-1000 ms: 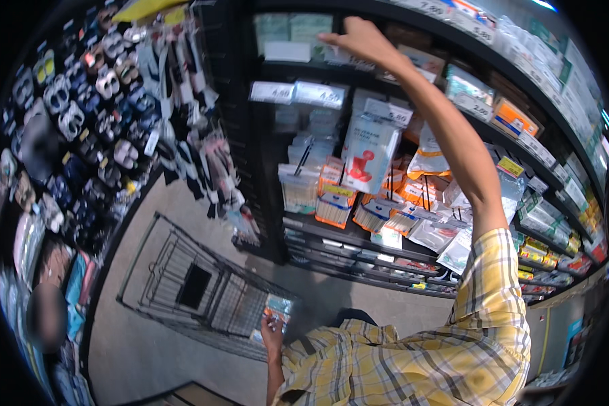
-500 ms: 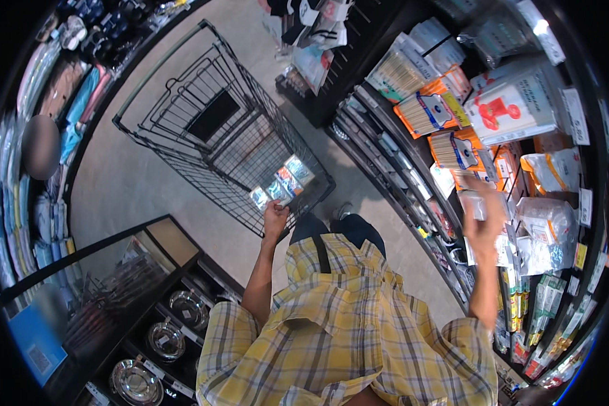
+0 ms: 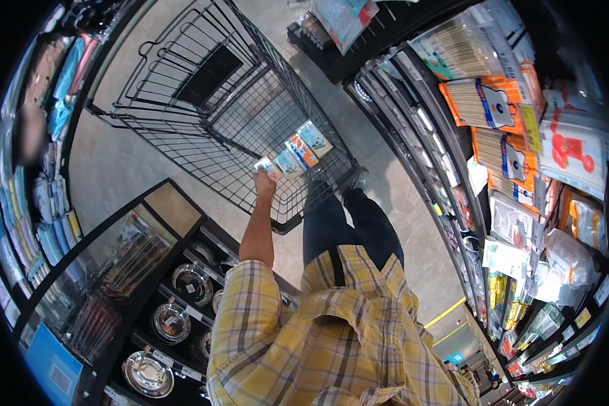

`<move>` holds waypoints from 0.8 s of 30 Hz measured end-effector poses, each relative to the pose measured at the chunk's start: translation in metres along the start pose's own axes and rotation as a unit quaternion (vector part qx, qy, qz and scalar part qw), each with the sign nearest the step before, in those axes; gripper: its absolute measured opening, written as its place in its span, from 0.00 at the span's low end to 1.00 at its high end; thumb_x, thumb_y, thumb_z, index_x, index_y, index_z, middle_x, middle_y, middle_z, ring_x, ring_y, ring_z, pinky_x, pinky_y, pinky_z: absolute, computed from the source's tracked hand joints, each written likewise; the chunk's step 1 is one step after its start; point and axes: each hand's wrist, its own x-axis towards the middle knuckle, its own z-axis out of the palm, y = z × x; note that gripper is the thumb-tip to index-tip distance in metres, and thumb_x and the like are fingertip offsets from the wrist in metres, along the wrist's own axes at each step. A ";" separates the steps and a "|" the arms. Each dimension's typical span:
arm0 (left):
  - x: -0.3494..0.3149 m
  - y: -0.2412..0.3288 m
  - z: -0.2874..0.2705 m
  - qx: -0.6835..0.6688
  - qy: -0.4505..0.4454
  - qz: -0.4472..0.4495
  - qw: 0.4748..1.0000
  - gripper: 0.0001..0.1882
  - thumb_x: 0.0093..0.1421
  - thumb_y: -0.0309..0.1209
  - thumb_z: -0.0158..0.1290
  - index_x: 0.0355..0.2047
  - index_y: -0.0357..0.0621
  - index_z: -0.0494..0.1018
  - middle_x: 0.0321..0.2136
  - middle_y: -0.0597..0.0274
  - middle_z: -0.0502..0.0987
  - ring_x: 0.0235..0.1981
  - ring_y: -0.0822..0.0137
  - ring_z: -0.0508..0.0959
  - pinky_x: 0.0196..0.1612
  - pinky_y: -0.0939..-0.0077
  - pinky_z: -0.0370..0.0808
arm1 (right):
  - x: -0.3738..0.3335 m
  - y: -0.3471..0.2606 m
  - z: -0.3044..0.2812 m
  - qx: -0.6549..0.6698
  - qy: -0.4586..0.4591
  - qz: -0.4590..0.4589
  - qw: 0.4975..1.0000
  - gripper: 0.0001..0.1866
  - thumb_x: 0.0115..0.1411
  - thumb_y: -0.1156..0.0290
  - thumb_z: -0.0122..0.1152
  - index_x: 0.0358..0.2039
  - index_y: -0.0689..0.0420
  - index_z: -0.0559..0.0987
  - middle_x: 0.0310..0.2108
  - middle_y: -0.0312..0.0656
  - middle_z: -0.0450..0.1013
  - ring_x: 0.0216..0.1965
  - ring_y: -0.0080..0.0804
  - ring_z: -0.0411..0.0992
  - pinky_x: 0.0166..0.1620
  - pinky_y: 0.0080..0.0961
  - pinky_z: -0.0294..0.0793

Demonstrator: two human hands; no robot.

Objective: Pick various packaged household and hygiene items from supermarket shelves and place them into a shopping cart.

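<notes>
My left hand (image 3: 264, 185) reaches over the near end of a black wire shopping cart (image 3: 213, 132). Its fingers look closed on the near edge of a small, light-coloured packet (image 3: 267, 166); the fingertips are partly hidden. Beside it in the basket lie a pale packet (image 3: 289, 163), an orange, white and blue packet (image 3: 301, 150) and another pale packet (image 3: 314, 138), laid in a slanting row. My right hand is out of view; part of the plaid sleeve on that side shows at the lower edge.
Shelves on the right hold orange bags of wooden sticks (image 3: 484, 103) and clear plastic packages (image 3: 563, 271). A dark rack (image 3: 321, 51) stands beyond the cart. Round metal dishes (image 3: 171, 323) fill shelves at lower left, and folded textiles (image 3: 64, 74) line the far left.
My right hand has left the right shelf and gone out of view. My left hand has shifted to the leftmost packet. The view has turned, with the shelf goods now appearing larger.
</notes>
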 end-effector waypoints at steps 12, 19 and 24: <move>0.075 0.012 0.041 0.249 -0.115 -0.019 0.961 0.33 0.46 0.51 0.53 0.49 0.42 0.67 0.51 0.50 0.66 0.56 0.53 0.63 0.51 0.56 0.67 | -0.082 -0.119 -0.037 0.135 0.064 0.115 0.982 0.22 0.52 0.71 0.60 0.47 0.66 0.71 0.37 0.49 0.75 0.36 0.40 0.75 0.37 0.35 0.77; 0.056 -0.034 -0.007 0.124 -0.084 0.102 0.983 0.37 0.47 0.54 0.56 0.52 0.43 0.65 0.52 0.44 0.64 0.54 0.49 0.63 0.55 0.50 0.58 | 0.001 -0.267 -0.024 -0.006 0.188 -0.062 0.980 0.19 0.52 0.68 0.62 0.43 0.60 0.74 0.31 0.41 0.78 0.31 0.25 0.76 0.35 0.24 0.75; -0.035 0.106 -0.080 -0.377 -0.034 0.092 0.921 0.27 0.48 0.42 0.58 0.42 0.37 0.67 0.35 0.49 0.73 0.35 0.54 0.76 0.41 0.60 0.74 | -0.027 -0.456 -0.025 0.057 0.228 -0.352 0.906 0.18 0.53 0.65 0.60 0.43 0.59 0.73 0.35 0.47 0.75 0.36 0.42 0.75 0.40 0.32 0.74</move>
